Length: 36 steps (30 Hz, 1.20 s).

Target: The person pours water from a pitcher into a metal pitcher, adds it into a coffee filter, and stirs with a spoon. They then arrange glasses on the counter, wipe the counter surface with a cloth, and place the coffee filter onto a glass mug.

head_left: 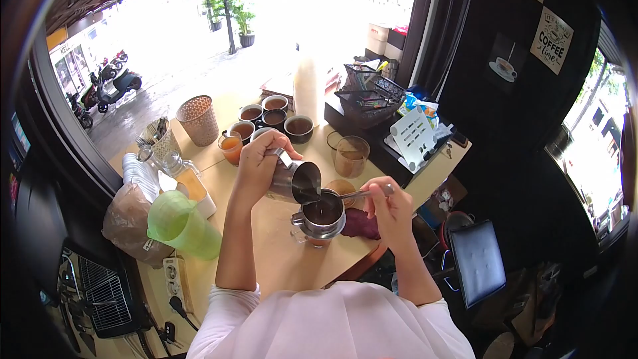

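Observation:
My left hand [254, 165] is closed around the handle of a steel pitcher [284, 181]. The pitcher is tipped, its mouth above a metal coffee drip filter [321, 227]. That filter rests on a glass, mostly hidden beneath it, and dark content shows inside. Between the fingers of my right hand [392, 211] is a spoon [356, 194], its end by the pitcher's lip over the filter. A dark red cloth [361, 224] lies just right of the filter. Beyond it stands a clear brownish glass [351, 157].
Several dark-filled cups [299, 129] and an orange drink [230, 149] stand farther back. On the left are a woven bin [198, 121], a utensil holder [159, 139], glass jars, a green plastic container [183, 226] and a power strip [174, 279]. A white card stand [415, 138] is at right.

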Available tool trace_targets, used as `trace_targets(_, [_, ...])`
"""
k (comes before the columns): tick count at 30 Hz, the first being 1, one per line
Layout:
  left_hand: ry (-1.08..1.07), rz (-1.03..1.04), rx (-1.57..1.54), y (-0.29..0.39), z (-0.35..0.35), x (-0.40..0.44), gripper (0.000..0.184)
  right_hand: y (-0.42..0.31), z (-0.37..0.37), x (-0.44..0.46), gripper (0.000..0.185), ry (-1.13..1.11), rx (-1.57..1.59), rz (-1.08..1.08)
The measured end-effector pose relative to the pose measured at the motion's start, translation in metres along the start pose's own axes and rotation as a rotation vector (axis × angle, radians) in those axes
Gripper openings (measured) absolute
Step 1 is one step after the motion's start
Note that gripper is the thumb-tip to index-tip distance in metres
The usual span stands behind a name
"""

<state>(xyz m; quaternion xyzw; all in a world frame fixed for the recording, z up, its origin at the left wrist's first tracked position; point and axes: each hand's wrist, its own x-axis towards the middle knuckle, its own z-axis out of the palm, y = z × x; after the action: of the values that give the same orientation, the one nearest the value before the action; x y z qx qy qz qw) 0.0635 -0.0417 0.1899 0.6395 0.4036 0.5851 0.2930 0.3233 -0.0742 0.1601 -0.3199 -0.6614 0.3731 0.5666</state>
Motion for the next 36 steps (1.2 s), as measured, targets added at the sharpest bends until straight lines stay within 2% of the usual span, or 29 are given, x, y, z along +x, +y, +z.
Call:
trace_targets(3, [-0.005, -0.003, -0.017, 0.001, 0.001, 0.0, 0.017, 0.008, 0.0, 0.004, 0.021, 0.087, 0.12, 0.082])
trace_targets(8, [-0.003, 0.002, 0.033, 0.006, 0.002, 0.0, 0.017, 0.009, -0.001, 0.004, 0.018, 0.179, 0.218, 0.059])
trace_targets(11, [-0.001, 0.007, 0.045, 0.007, 0.002, 0.0, 0.016, 0.004, -0.003, 0.0, 0.024, 0.098, 0.013, -0.073])
trace_targets(14, [0.002, 0.005, 0.049, 0.01, 0.004, 0.0, 0.015, 0.004, -0.003, -0.001, 0.025, 0.058, -0.039, -0.22])
trace_targets(17, [0.008, 0.002, 0.051, 0.011, 0.005, 0.0, 0.015, 0.003, -0.001, -0.001, 0.025, 0.097, 0.002, -0.247])
trace_targets(20, [0.01, -0.004, 0.039, 0.01, 0.005, 0.0, 0.014, 0.008, -0.001, -0.003, 0.02, 0.18, 0.146, -0.032])
trace_targets(23, [0.005, -0.009, 0.036, 0.011, 0.005, 0.0, 0.013, 0.006, 0.0, 0.001, 0.021, 0.223, 0.237, 0.082])
trace_targets(29, [0.0, 0.028, 0.059, 0.008, 0.004, 0.001, 0.014, 0.008, -0.003, 0.003, 0.022, 0.227, 0.292, 0.113])
trace_targets(36, [0.017, -0.019, -0.025, -0.005, -0.001, 0.003, 0.013, 0.002, -0.002, 0.001, 0.021, 0.228, 0.239, 0.037])
